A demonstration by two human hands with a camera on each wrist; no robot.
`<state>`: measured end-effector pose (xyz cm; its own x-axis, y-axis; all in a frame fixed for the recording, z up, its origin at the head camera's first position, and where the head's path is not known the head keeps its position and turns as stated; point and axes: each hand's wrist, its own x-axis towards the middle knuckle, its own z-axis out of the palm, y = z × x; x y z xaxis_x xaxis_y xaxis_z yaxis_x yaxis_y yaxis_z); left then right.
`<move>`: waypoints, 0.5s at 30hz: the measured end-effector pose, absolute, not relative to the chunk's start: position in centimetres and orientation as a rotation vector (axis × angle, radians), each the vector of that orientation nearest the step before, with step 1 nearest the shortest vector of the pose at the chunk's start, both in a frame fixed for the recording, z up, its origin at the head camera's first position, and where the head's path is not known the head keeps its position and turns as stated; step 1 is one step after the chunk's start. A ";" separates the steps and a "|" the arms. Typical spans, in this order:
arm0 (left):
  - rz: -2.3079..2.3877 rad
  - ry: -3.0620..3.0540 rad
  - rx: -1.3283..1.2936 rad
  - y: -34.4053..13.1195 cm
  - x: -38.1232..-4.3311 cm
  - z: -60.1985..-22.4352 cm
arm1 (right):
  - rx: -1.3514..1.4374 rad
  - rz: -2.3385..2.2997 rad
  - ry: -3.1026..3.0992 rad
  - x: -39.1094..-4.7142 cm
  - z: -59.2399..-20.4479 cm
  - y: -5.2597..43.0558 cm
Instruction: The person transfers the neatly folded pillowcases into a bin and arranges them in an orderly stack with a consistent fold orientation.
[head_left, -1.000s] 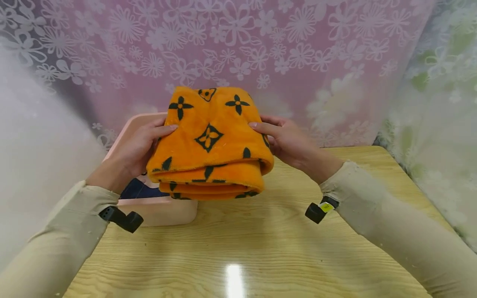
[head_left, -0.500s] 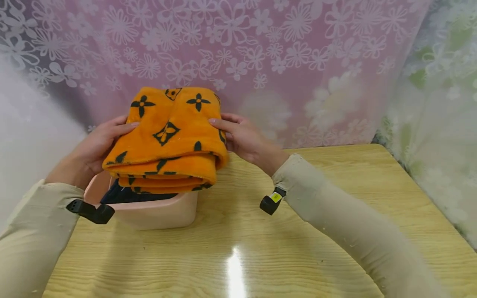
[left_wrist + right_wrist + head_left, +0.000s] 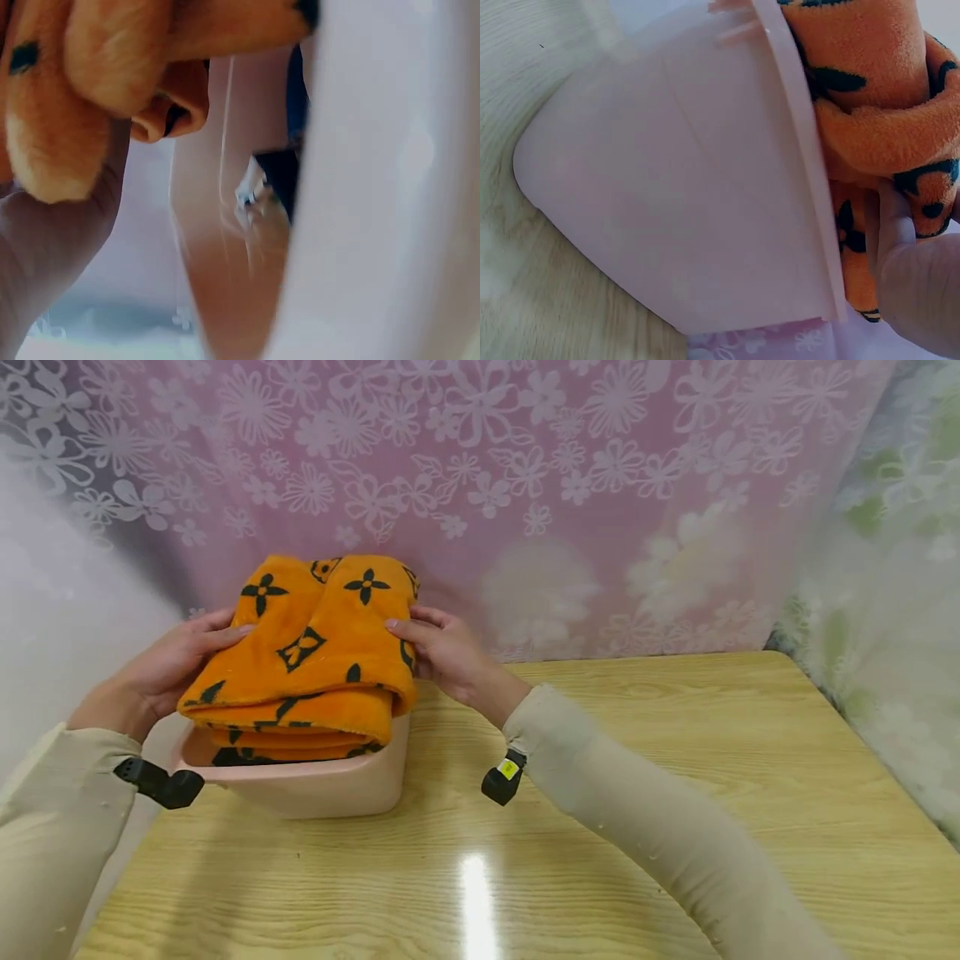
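A folded orange fleece blanket with dark flower and diamond motifs is held between both hands, over the mouth of a pink plastic bin. My left hand grips its left side, thumb on top. On the right side my right hand does the same, its fingers tucked under the folds. The right wrist view shows the blanket right at the bin's rim. Dark blue cloth lies inside the bin in the left wrist view, mostly hidden from the head camera by the blanket.
The bin stands at the left of a wood-grain table. Behind the table hangs a pink flowered curtain, with a pale flowered sheet on the right. Small black cameras are strapped to both wrists.
Both hands have carried the blanket left and now slightly down, from beside and over the bin's right part to above its opening. The grip on the blanket looks unchanged.
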<state>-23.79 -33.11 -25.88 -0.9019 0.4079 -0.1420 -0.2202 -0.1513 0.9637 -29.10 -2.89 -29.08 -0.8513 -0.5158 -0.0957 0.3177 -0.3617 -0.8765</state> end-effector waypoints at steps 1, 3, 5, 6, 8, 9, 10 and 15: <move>2.089 1.724 0.197 -33.3 -23.8 -26.0 | -0.260 -2.224 1.376 -29.1 -29.2 -3.1; 2.074 1.739 0.165 -33.8 -23.8 -26.2 | -0.244 -2.221 1.402 -29.1 -29.5 -3.6; 2.072 1.743 0.141 -34.2 -23.9 -26.4 | -0.233 -2.214 1.421 -29.1 -29.7 -4.2; 2.069 1.742 0.138 -34.5 -23.9 -26.6 | -0.232 -2.206 1.439 -29.0 -29.8 -4.4; 2.065 1.723 0.135 -35.0 -23.8 -27.0 | -0.244 -2.177 1.498 -28.9 -30.1 -5.0; 2.062 1.715 0.133 -35.3 -23.7 -27.2 | -0.256 -2.161 1.531 -28.9 -30.2 -5.2; 2.054 1.709 0.135 -35.5 -23.6 -27.4 | -0.273 -2.145 1.567 -28.8 -30.3 -5.4; 2.002 1.753 0.095 -35.9 -23.6 -27.8 | -0.330 -2.106 1.709 -28.7 -30.9 -6.0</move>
<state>-23.64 -35.92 -27.79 -0.8852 0.3908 -0.2526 -0.3021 -0.0698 0.9507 -28.71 -5.98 -30.92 -0.8895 -0.4515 -0.0705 0.1619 -0.1670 -0.9726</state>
